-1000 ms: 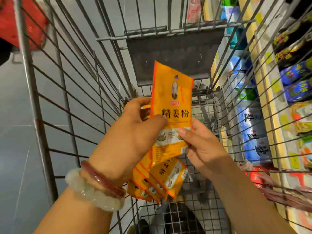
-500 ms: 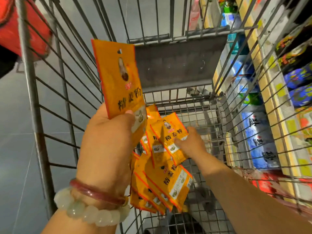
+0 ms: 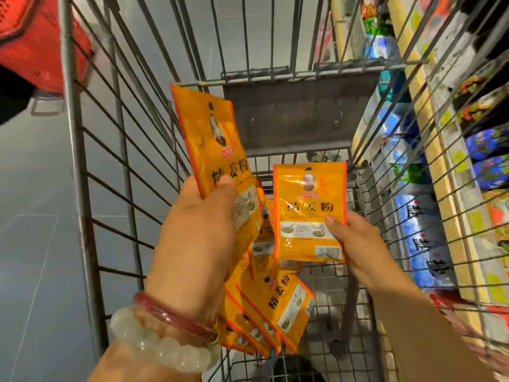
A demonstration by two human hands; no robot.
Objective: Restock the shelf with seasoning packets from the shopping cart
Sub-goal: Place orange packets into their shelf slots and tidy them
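Note:
I look down into a wire shopping cart (image 3: 82, 166). My left hand (image 3: 198, 238) grips a bunch of orange seasoning packets (image 3: 212, 139), with the top one sticking up and others fanned out below the palm (image 3: 275, 312). My right hand (image 3: 355, 246) pinches a single orange packet (image 3: 308, 210) by its lower right corner, held upright just right of the bunch. A few more orange packets show between the two hands; I cannot tell whether they lie in the cart or belong to the bunch.
A shelf (image 3: 451, 166) with blue and dark packaged goods runs along the right of the cart. The cart's grey fold-down seat flap (image 3: 297, 111) stands at the far end. A red basket (image 3: 35, 42) is at the upper left, over grey floor tiles.
My right hand reached down into the cart, took one packet and lifted it up beside the bunch. My left hand kept hold of its bunch and shifted right a little.

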